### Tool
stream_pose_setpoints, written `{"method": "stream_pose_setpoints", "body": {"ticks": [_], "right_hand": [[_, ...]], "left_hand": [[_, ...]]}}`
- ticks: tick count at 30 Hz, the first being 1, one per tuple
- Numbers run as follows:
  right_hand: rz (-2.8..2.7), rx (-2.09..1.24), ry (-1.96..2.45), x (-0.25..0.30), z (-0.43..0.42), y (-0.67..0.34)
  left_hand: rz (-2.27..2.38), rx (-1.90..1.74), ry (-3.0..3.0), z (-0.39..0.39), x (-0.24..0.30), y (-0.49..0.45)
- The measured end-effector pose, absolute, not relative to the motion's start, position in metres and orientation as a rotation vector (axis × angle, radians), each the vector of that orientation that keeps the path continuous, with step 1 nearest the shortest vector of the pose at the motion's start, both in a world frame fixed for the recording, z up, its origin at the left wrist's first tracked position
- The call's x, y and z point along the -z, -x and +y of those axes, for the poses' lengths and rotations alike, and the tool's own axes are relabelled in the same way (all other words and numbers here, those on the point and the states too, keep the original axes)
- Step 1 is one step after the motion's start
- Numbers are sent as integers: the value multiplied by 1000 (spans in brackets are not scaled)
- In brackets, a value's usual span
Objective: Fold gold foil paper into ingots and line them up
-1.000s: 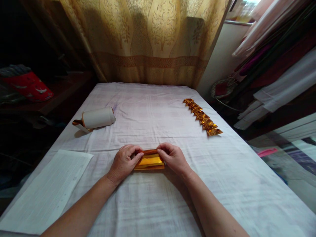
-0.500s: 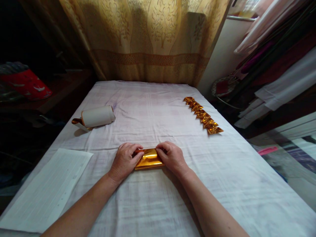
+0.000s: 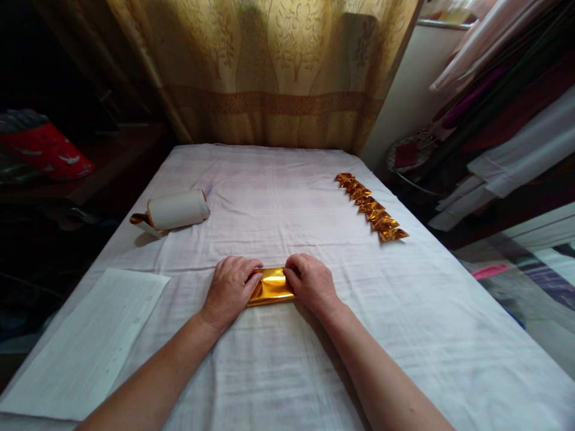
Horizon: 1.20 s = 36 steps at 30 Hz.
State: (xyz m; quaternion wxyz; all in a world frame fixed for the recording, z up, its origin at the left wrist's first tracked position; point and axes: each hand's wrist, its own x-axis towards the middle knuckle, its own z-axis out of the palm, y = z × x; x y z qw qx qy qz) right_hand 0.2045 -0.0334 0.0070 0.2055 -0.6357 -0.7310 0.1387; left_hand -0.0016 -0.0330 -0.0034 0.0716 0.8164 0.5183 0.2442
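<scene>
A folded piece of shiny gold foil paper lies on the white cloth at the middle of the table. My left hand grips its left end, thumb on top and fingers curled over the far edge. On the right end, my right hand pinches the paper in the same way, thumb towards the left hand. The ends of the foil are hidden under the hands. Farther off to the right, a row of folded gold foil pieces overlaps in a slanting line.
A roll of foil paper, white side out, lies at the back left with a loose end. A white sheet lies flat at the left. Curtains hang behind the cloth-covered table. Clothes hang at the right.
The far edge of the gold foil lies flatter between my hands, which have shifted very slightly. The roll and the row of folded pieces stay put.
</scene>
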Motion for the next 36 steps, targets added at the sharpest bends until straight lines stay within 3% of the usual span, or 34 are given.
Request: {"method": "stream_pose_setpoints", "body": {"ticks": [24, 31, 36], "right_hand": [[-2046, -612, 1588, -10, -30, -219], [-2119, -412, 1391, -18, -41, -203], [-2313, -507, 1434, -15, -47, -189]], "left_hand": [[1481, -482, -2431, -35, -17, 5], [1488, -466, -2458, -38, -17, 4], [1478, -482, -2470, -39, -17, 4]]}}
